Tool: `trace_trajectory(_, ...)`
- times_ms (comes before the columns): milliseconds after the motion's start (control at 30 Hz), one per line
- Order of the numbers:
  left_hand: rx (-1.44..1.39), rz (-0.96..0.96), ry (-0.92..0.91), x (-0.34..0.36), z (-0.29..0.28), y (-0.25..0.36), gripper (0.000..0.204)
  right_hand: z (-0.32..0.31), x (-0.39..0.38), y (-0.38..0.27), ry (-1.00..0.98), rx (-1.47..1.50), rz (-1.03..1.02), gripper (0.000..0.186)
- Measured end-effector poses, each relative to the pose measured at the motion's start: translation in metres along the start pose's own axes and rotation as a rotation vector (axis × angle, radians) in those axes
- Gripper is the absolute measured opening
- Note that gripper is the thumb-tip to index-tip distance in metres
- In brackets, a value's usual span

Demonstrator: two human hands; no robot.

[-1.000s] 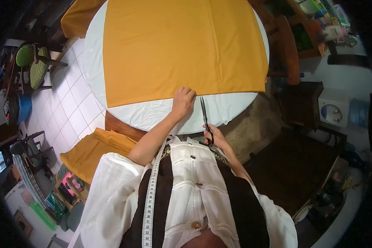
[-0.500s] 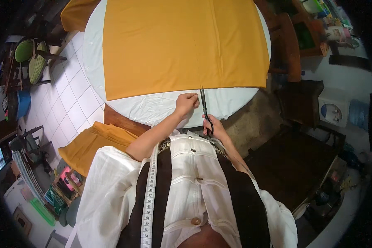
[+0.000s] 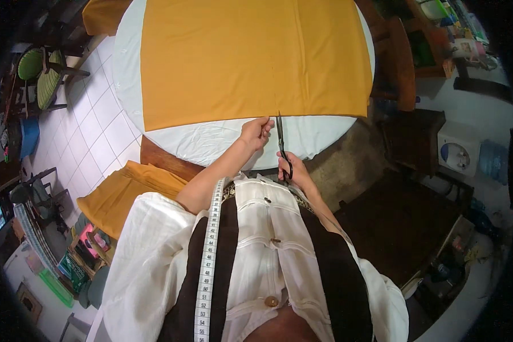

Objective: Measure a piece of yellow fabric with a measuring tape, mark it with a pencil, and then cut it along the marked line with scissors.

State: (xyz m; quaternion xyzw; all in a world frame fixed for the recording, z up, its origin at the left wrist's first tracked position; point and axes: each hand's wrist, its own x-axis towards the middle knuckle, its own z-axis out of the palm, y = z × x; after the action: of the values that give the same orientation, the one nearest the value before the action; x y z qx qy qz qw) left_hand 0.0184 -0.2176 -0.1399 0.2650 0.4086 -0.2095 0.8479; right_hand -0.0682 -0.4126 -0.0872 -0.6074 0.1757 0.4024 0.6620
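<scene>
A wide mustard-yellow fabric (image 3: 245,62) lies spread over the round table, its near edge running across in front of me. At that edge, my left hand (image 3: 256,134) is closed, thumb and fingers pinching the fabric just left of the scissors. My right hand (image 3: 295,167) grips the black handles of the scissors (image 3: 280,137). Their blades point away from me and look nearly together, with the tips just over the fabric's edge. A white tablecloth (image 3: 196,142) shows beneath both hands. The white tape measure (image 3: 205,273) hangs down my left front.
More mustard fabric (image 3: 131,196) is draped at the lower left, beside the table's wooden side (image 3: 168,159). A green-cushioned chair (image 3: 50,80) stands on the tiled floor at left. Wooden furniture (image 3: 402,62) borders the table's right, and a dark table (image 3: 399,228) stands lower right.
My left hand has moved up to the fabric's edge and now pinches it. The scissors have moved slightly forward, their tips reaching a little farther over the edge.
</scene>
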Motion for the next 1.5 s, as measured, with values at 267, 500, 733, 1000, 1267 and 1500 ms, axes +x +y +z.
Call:
trace_trajectory(267,0.011,-0.004,-0.004,0.008,0.0,-0.011,0.01,0.007,-0.002,-0.002,-0.008,-0.024,-0.038,0.046)
trace_trajectory(500,0.025,-0.009,-0.003,0.018,-0.001,-0.02,0.01,0.009,0.0,0.005,-0.002,-0.004,-0.057,0.045)
trace_trajectory(733,0.041,-0.012,-0.001,0.027,-0.005,-0.024,0.011,0.006,0.0,0.005,0.009,-0.041,-0.068,0.044)
trace_trajectory(1000,0.058,-0.004,-0.005,0.036,-0.007,-0.024,0.012,0.004,0.004,0.01,0.02,-0.052,-0.062,0.044)
trace_trajectory(1267,0.079,0.0,0.045,0.021,0.007,-0.019,0.013,0.003,0.005,0.009,0.047,-0.067,-0.077,0.04)
trace_trajectory(1500,0.11,-0.005,0.131,-0.008,0.029,-0.007,0.012,-0.001,0.002,0.007,0.036,-0.082,-0.071,0.04)
